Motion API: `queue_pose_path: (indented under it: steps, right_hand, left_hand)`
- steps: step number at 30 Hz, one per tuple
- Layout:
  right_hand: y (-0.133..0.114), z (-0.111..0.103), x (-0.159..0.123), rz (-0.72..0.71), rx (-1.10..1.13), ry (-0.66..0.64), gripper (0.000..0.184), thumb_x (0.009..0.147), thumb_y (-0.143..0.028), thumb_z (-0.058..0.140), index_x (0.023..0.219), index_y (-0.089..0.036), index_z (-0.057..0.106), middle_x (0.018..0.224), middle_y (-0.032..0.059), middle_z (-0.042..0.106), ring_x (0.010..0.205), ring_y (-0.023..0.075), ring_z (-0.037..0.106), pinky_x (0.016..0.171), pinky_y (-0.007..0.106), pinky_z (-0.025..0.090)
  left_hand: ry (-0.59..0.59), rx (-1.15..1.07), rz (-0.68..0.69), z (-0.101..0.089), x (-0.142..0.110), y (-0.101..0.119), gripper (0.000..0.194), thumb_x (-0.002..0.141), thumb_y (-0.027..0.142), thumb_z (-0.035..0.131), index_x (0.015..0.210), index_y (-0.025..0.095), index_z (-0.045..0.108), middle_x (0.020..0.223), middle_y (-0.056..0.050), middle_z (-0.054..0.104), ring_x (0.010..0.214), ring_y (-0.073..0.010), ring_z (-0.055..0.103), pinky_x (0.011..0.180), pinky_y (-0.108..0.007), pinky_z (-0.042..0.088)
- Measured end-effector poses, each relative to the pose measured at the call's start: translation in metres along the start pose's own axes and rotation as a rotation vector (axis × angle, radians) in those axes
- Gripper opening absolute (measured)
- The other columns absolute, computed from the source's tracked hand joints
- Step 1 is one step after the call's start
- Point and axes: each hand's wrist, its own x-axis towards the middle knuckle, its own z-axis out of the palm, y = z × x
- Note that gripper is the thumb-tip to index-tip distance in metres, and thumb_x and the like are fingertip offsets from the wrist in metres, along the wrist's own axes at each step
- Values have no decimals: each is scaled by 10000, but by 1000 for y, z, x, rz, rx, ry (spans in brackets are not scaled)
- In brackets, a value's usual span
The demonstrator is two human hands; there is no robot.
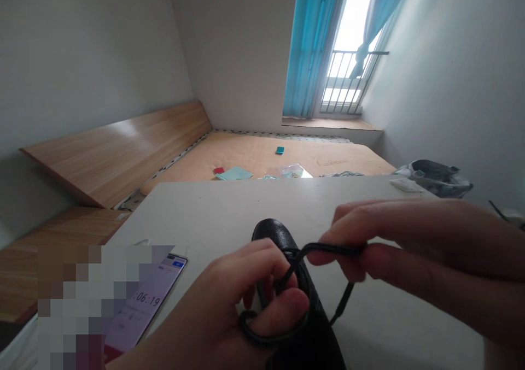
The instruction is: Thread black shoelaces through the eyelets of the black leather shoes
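Note:
A black leather shoe (273,231) lies on the white table, its toe pointing away from me. Over its front, my left hand (254,288) pinches a black shoelace (324,247), and part of the lace loops round below the thumb. To the right, my right hand (381,239) grips the same lace between thumb and fingers, drawing a stretch of it sideways from the shoe. The lace's loose end hangs down below my right fingers, beside the shoe. My left hand hides much of the shoe's lacing.
A phone (151,299) showing a timer lies on the white table (205,211) at left, partly behind a blurred patch. Beyond are a bed (246,146) with small items and a grey bag (437,176) at right.

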Motion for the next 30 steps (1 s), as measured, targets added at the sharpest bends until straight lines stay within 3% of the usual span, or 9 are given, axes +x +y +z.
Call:
queue_pose_path:
  steps: [4, 8, 11, 13, 19, 22, 24, 27, 30]
  right_hand:
    - [28, 1, 25, 166, -132, -176, 264, 1001, -380, 453, 965, -275, 693, 823, -15, 679, 761, 140, 619, 668, 265, 485]
    - [61, 19, 39, 253, -311, -308, 180, 944, -335, 522, 950, -222, 662, 934, 32, 644, 851, 185, 571, 750, 334, 434]
    - [76, 32, 41, 269, -265, -413, 86, 866, -280, 605, 869, -199, 631, 889, 32, 608, 839, 193, 541, 747, 338, 413]
    - [80, 36, 40, 293, -212, -429, 60, 838, -244, 607, 812, -191, 601, 861, 27, 589, 817, 190, 522, 724, 331, 403]
    - [85, 29, 45, 306, 140, -396, 197, 896, -347, 516, 830, -181, 599, 834, 27, 597, 789, 174, 535, 751, 333, 450]
    - [82, 26, 48, 261, 399, -268, 309, 965, -372, 344, 926, -188, 588, 1009, 61, 635, 955, 184, 601, 881, 362, 481]
    - [76, 22, 48, 251, 706, -160, 306, 987, -341, 316, 899, -201, 574, 934, 37, 633, 902, 164, 637, 890, 365, 504]
    - [62, 12, 45, 253, 1085, -13, 244, 982, -307, 444, 798, -207, 569, 629, -50, 465, 546, 88, 504, 662, 259, 525]
    - [46, 0, 38, 215, 1002, 93, 204, 958, -332, 540, 790, -219, 557, 583, -73, 322, 445, 71, 244, 402, 170, 302]
  left_hand:
    - [111, -117, -8, 3, -5, 2, 389, 990, 458, 477, 689, 213, 459, 603, 54, 411, 539, -104, 381, 487, -211, 326]
    - [111, -246, 222, 0, -6, 1, 366, 1014, 431, 456, 718, 216, 466, 617, 45, 422, 535, -98, 393, 494, -202, 344]
    - [142, -322, 412, -3, -4, -2, 276, 1016, 389, 464, 796, 227, 506, 654, 33, 467, 542, -104, 439, 508, -206, 408]
    - [210, -331, 442, -4, -3, -3, 241, 993, 382, 519, 807, 229, 509, 654, 33, 468, 536, -104, 448, 500, -206, 425]
    - [346, -119, 134, -3, 0, 1, 224, 909, 128, 555, 744, 241, 452, 699, 60, 469, 588, -98, 446, 533, -179, 404]
    - [289, -9, -24, -2, 1, -1, 172, 878, 158, 551, 766, 254, 462, 741, 55, 485, 657, -121, 458, 565, -192, 418]
    - [217, 55, -133, -1, 3, -3, 121, 889, 218, 530, 792, 260, 473, 759, 47, 504, 687, -135, 479, 543, -197, 413]
    - [161, 138, -222, 2, 6, -7, 40, 904, 274, 496, 864, 271, 499, 789, 44, 529, 659, -132, 500, 486, -195, 387]
    - [126, 202, -243, 6, 6, -10, 172, 896, 246, 482, 1055, 301, 516, 833, 42, 560, 652, -131, 541, 506, -206, 414]
